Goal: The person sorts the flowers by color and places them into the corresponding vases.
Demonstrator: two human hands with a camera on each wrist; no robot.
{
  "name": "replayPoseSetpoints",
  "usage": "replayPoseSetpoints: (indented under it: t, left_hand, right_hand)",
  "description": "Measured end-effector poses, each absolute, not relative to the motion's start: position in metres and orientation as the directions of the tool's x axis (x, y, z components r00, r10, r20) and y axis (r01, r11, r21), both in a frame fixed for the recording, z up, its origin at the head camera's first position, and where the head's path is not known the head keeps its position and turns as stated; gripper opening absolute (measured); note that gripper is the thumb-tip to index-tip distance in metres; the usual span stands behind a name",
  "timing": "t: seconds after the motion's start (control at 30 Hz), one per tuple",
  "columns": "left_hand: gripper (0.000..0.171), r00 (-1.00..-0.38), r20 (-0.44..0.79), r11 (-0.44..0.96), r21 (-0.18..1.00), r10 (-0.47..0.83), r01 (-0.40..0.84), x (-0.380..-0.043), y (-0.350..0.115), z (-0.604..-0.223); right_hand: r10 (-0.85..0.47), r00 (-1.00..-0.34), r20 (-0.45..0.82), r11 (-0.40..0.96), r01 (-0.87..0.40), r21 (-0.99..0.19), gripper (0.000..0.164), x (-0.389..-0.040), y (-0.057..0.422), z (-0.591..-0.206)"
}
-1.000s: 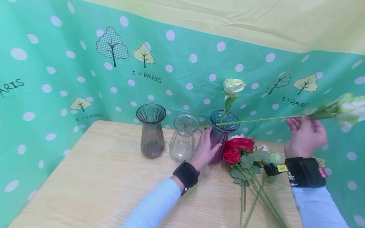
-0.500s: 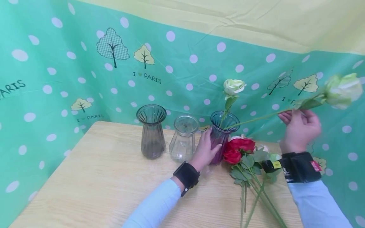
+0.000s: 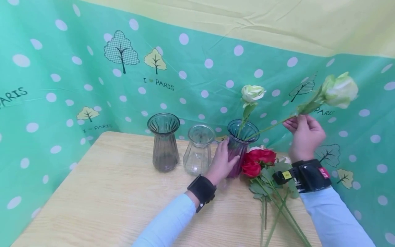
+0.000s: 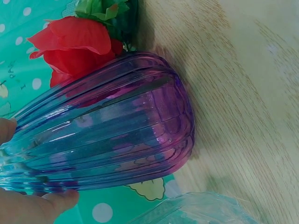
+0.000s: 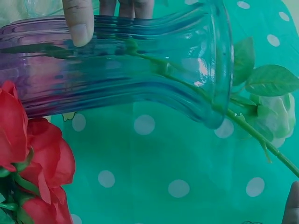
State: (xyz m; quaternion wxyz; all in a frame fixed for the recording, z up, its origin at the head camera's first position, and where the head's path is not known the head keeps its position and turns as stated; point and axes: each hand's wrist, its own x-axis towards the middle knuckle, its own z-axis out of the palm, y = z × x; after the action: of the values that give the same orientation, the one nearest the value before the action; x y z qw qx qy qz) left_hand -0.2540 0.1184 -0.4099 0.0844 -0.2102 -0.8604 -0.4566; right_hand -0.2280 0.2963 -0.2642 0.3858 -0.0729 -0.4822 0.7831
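Observation:
In the head view my left hand (image 3: 220,164) grips the body of a blue-and-purple ribbed glass vase (image 3: 238,151), which stands upright. The left wrist view shows thumb and fingers on either side of this vase (image 4: 117,126). A white rose (image 3: 253,93) stands in it. At the right, my right hand (image 3: 307,139) pinches a second white rose (image 3: 340,91) by its stem just below the bloom. That stem slants down to the left through the vase mouth; in the right wrist view its lower stem (image 5: 252,133) reaches inside the glass.
Left of the vase stand a clear glass vase (image 3: 197,157) and a taller grey glass vase (image 3: 165,151). Red roses (image 3: 259,159) and pale ones lie just right of it, their stems (image 3: 285,212) pointing towards the front of the wooden table (image 3: 102,199). A green dotted curtain (image 3: 197,99) hangs behind.
My right hand has moved left, bringing the white rose closer to the vase and tilting it more upright. Its stem end has gone down into the vase. The left hand stays put.

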Motion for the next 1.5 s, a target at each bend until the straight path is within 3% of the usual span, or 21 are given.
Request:
replayPoseSetpoints:
  t: [0.17,0.4,0.63,0.83,1.27,1.5]
  left_hand:
    - [0.071,-0.893,0.352,0.478,0.756,0.280,0.448,-0.254,0.118,-0.411]
    - [0.071,-0.900,0.335,0.478,0.764,0.281,0.433,-0.254,0.119,-0.411]
    - [0.072,-0.906,0.313,0.479,0.773,0.284,0.416,-0.254,0.120,-0.412]
    - [0.072,-0.905,0.317,0.473,0.775,0.283,0.419,-0.254,0.120,-0.412]
    - [0.072,-0.895,0.341,0.453,0.775,0.286,0.440,-0.253,0.119,-0.411]
    - [0.071,-0.885,0.367,0.459,0.758,0.287,0.464,-0.252,0.117,-0.411]
  right_hand:
    - [0.659,-0.706,0.261,-0.202,-0.499,-0.843,0.012,-0.230,0.291,-0.268]
    - [0.623,-0.728,0.286,-0.150,-0.470,-0.870,0.025,-0.233,0.287,-0.275]
    - [0.599,-0.718,0.354,-0.070,-0.487,-0.870,0.021,-0.238,0.281,-0.284]
    - [0.569,-0.737,0.365,-0.035,-0.465,-0.885,0.030,-0.243,0.277,-0.287]
    - [0.491,-0.764,0.418,0.048,-0.455,-0.889,0.027,-0.257,0.269,-0.300]
    - [0.500,-0.803,0.325,0.149,-0.289,-0.945,0.030,-0.258,0.256,-0.295]
